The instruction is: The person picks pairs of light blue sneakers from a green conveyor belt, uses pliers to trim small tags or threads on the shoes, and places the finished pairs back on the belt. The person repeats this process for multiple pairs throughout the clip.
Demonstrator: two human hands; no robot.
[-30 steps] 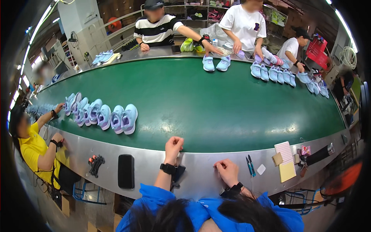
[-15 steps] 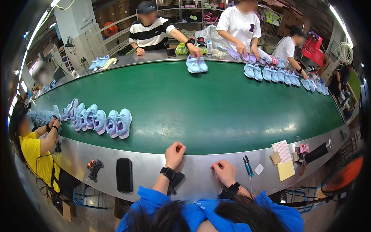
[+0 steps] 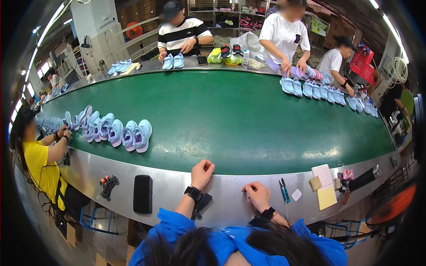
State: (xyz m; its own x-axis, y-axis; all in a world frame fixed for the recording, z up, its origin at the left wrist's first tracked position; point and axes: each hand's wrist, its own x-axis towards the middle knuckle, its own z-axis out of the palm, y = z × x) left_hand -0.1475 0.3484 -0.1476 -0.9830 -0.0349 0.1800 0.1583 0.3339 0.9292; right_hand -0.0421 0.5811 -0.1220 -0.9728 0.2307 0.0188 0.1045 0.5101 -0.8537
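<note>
My left hand rests in a loose curl at the near edge of the green conveyor belt, with nothing showing in it. On the steel ledge lies my right hand, its fingers bent inward and likewise no object visible. Closest to the right hand are teal-handled thread snips and a small white piece. Both wrists wear dark bands. A pair of light-blue sneakers stands on the belt to the left, at the front of a row of several similar shoes, well away from my hands.
A black phone and a small dark clip-like device lie left on the ledge; a yellow notepad lies right. Across the belt, a co-worker in stripes is beside sneakers. A yellow-shirted co-worker handles shoes at left.
The striped-shirt co-worker's pair of sneakers has gone from the belt to the far ledge. The white-shirted co-worker's hand has reached to the right-hand row. My hands stay in place; the view shifted slightly.
</note>
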